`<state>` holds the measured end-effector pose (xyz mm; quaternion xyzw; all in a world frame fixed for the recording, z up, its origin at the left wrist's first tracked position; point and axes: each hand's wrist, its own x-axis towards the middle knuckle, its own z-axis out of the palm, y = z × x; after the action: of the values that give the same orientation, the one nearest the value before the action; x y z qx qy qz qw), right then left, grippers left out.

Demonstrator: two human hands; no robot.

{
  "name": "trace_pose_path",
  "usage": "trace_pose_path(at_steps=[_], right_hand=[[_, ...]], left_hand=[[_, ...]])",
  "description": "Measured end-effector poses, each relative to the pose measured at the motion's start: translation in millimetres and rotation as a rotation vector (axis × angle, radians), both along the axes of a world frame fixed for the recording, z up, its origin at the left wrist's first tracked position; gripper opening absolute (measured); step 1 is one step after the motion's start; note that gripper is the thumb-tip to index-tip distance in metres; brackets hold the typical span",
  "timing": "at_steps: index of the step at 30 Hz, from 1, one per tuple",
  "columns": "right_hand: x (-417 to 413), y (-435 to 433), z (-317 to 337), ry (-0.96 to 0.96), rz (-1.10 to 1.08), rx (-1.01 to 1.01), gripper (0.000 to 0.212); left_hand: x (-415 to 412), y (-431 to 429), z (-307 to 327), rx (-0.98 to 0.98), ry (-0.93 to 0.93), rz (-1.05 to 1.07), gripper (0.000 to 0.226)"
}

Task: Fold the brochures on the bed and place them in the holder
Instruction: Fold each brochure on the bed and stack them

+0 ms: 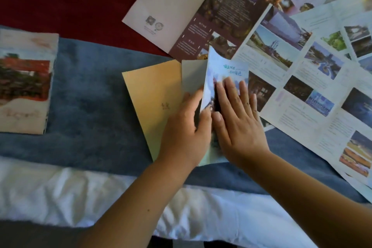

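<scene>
A yellow-orange brochure lies on the blue blanket, with one light-blue panel standing up along its fold. My left hand grips that raised panel at the crease, thumb on its far side. Flat on the panel's right side, my right hand presses with straight fingers. A folded brochure with a red photo lies at the far left. No holder is in view.
An unfolded maroon and cream brochure lies at the back. A large unfolded sheet with several photos spreads across the right. Red cloth covers the back left, the blue blanket the middle, white bedding the front.
</scene>
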<state>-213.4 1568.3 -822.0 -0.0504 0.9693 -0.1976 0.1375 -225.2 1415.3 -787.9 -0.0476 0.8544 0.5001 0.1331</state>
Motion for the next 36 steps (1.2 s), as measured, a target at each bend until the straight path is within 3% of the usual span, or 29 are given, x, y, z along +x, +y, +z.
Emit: trace_pose_path(at_steps=[3,11,18,22,25,29,36], right_hand=[[-1,-18,-1,-0.005,0.054,0.025,0.060],[-7,-54,9,0.012,0.040,-0.105,0.062],[-11,-95,9,0.035,0.178,-0.115,0.064],[-15,-118,-3,-0.010,0.289,0.077,0.064],[-15,-126,-11,-0.011,0.287,0.169,0.064],[-16,-129,-13,-0.017,0.267,0.150,0.063],[-23,-128,-11,0.023,0.202,0.037,0.061]], left_hand=[[-1,-17,3,-0.044,-0.034,0.042,0.044],[-5,-55,10,0.133,-0.086,0.115,0.049],[-3,-111,16,-0.089,0.048,0.071,0.056],[-1,-139,6,-0.341,0.100,0.022,0.073],[12,-144,-6,-0.556,0.019,-0.049,0.083],[41,-127,-15,-0.616,-0.073,-0.193,0.090],[50,-99,-22,-0.666,-0.103,-0.146,0.121]])
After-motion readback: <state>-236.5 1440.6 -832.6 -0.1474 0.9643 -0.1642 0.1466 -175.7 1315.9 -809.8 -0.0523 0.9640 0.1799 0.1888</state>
